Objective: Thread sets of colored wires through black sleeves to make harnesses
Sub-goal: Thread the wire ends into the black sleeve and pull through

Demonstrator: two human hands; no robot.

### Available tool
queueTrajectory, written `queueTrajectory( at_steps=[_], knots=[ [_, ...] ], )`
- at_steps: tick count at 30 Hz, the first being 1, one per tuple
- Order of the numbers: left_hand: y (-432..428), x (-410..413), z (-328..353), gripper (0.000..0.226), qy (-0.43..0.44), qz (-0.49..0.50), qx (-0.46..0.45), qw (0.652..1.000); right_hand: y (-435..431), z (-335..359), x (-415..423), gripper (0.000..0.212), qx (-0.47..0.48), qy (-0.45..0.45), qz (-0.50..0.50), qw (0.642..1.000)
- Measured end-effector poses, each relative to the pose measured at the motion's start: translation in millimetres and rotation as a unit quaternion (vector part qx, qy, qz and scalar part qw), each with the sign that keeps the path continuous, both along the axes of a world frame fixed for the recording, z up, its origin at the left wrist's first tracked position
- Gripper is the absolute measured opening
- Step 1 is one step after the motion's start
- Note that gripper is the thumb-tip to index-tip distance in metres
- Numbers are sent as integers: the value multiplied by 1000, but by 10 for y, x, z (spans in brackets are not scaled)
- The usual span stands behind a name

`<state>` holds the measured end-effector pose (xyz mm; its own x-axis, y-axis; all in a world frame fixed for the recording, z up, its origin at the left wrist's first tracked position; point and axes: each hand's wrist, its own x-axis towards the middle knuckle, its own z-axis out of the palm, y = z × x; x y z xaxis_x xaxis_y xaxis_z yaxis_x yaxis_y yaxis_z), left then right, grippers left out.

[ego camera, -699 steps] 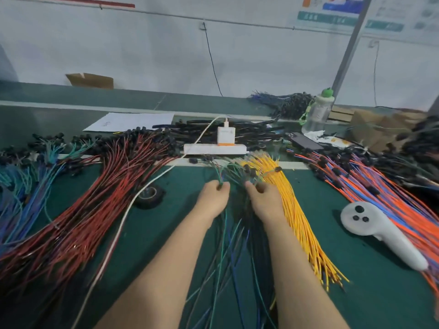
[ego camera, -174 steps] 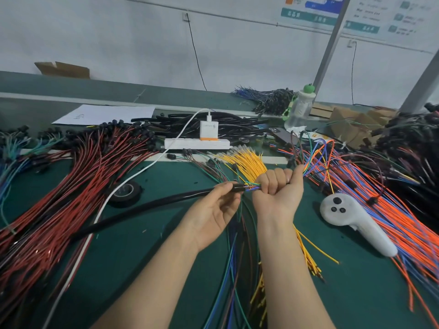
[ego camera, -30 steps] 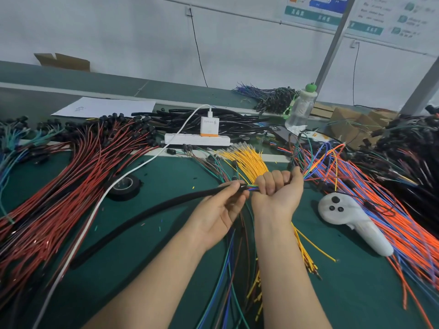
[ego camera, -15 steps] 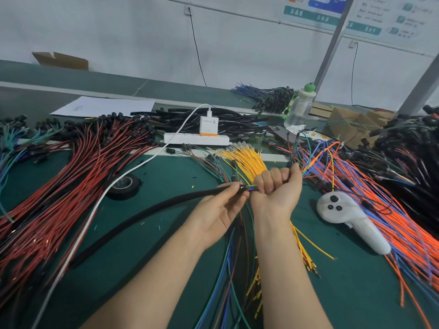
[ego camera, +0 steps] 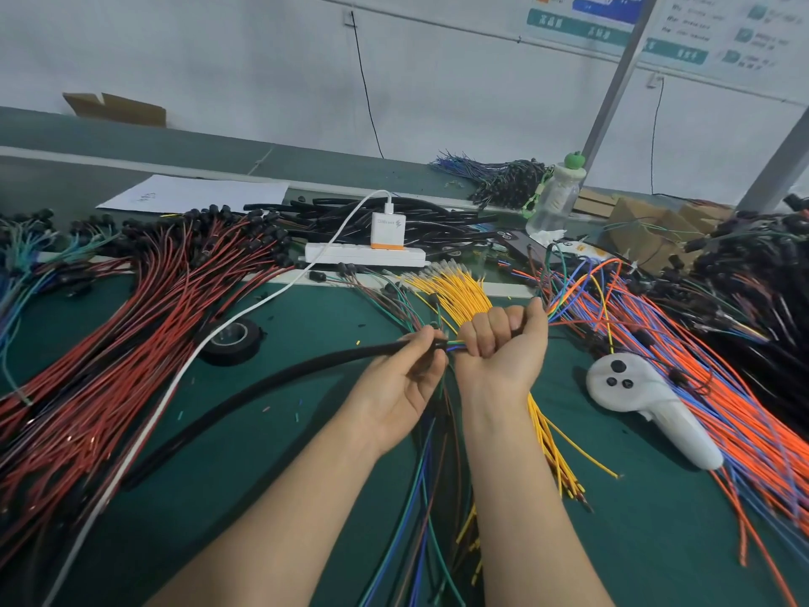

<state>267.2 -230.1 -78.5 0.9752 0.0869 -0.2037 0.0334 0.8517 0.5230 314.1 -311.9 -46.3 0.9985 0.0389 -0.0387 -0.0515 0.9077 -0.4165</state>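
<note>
Two hands on one harness, so here's how we had it. Our left hand [ego camera: 394, 389] was palm up and pinched the open end of the black sleeve [ego camera: 306, 362] between thumb and fingertips. The rest of the sleeve trailed off left across the green mat [ego camera: 656, 541] in a lazy curve. Our right hand [ego camera: 503, 343] was balled into a tight fist around the wire set [ego camera: 452, 344], right up against the sleeve mouth, so only a short stretch of wire showed between the two hands. The far ends of the set fanned out past the thumb, above the orange and blue pile [ego camera: 722, 409].

Handling-wise, we reckoned these wires were light and floppy, the kind that buckle if you shove them from too far back. So choking up close to the sleeve mouth looked like the right call, feeding in short pushes. The insulation looked fairly slick, hence the whole fist rather than a fingertip grip.

The sleeve seemed soft and limp too. We'd take it right at the rim, firmly enough to steady it but not so hard that the opening got squashed flat.

One worry was the yellow wires [ego camera: 455, 286] lying just behind our hands, since a stray end could easily snag there.
</note>
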Motion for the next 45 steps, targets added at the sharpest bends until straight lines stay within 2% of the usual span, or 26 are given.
queueTrajectory(
  at_steps=[6,13,21,25,27,34,42,45],
  knots=[
    [-43,-2,-15,10,1,-20,12,1000,-45,10,17,47,25,11,-20,999],
    [-54,21,-23,10,-5,24,-2,1000,42,-7,-19,47,10,5,-18,1000],
    [-19,21,5,11,-21,28,15,999,38,8,-29,47,48,13,2,999],
    [-7,13,-7,7,-35,11,55,998,28,41,-37,47,40,-19,8,999],
    [-18,-1,-19,13,-28,-15,90,995,13,57,-33,48,23,-35,4,999],
    [-36,-6,-9,21,55,-32,112,992,-17,74,-44,45,8,-42,3,999],
    [-42,6,-3,16,75,-39,26,996,8,74,-52,46,-6,-62,6,998],
    [-59,2,-8,16,76,-36,33,996,-2,63,-47,47,0,-56,5,998]
  ],
)
